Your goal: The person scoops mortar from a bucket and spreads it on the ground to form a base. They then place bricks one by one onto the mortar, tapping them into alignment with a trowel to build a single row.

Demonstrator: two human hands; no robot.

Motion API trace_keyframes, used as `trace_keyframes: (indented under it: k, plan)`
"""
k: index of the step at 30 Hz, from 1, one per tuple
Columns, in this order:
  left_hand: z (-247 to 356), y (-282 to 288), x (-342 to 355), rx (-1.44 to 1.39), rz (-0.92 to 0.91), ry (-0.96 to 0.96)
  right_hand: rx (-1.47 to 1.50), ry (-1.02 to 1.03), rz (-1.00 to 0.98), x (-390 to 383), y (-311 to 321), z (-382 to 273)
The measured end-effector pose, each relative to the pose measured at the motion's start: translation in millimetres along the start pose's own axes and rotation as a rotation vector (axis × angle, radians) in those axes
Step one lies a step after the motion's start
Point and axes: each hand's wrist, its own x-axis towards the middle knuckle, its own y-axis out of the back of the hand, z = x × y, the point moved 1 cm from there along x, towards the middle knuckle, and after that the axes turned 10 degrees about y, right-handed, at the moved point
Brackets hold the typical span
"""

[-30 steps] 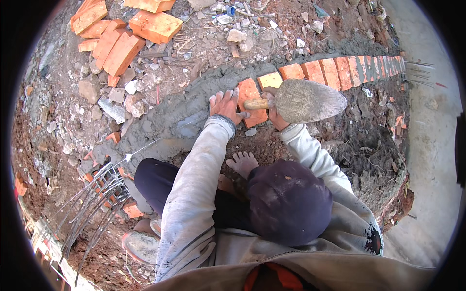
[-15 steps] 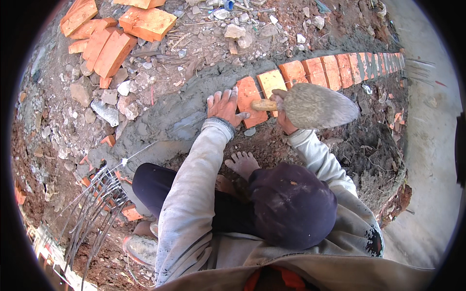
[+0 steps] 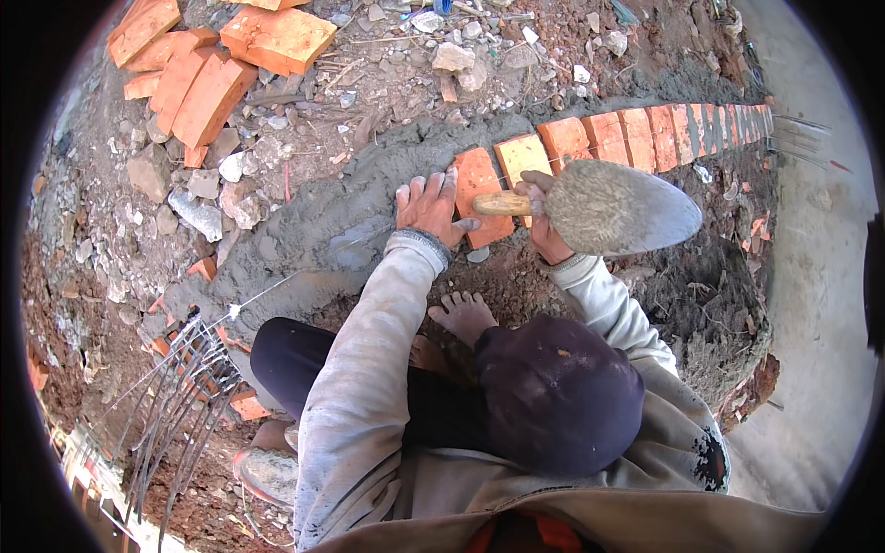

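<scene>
My left hand lies with its fingers stretched out along the left side of an orange brick, the end one of a curved row; its thumb rests by the brick's near part. The brick sits on grey wet mortar. My right hand is closed round the wooden handle of a trowel, whose mortar-coated blade points right above the row's near side. Blade and hand partly cover a yellowish brick and the bricks beside it. A thin string line runs over the row.
A bed of grey mortar stretches left of the row. Loose orange bricks are piled at the far left among stones. Bent steel bars stick up at the near left. A pale concrete strip borders the right side.
The trowel's blade has shifted a little to the right and down. My left hand stays against the end brick, with hardly any movement.
</scene>
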Motion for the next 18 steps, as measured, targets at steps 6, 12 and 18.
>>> trace_keyframes:
  k: [6,12,18]
  plan:
    - [1.3,-2.4,0.1,-0.012,0.007,-0.005,0.091,-0.098,0.048,-5.0,5.8,4.1]
    - [-1.1,-4.6,0.2,0.002,0.041,-0.011,-0.014,0.005,-0.018,-12.7,-1.2,2.5]
    - [5.9,-2.0,1.4,0.001,0.033,-0.015,-0.034,0.005,-0.016,-30.9,-19.3,25.3]
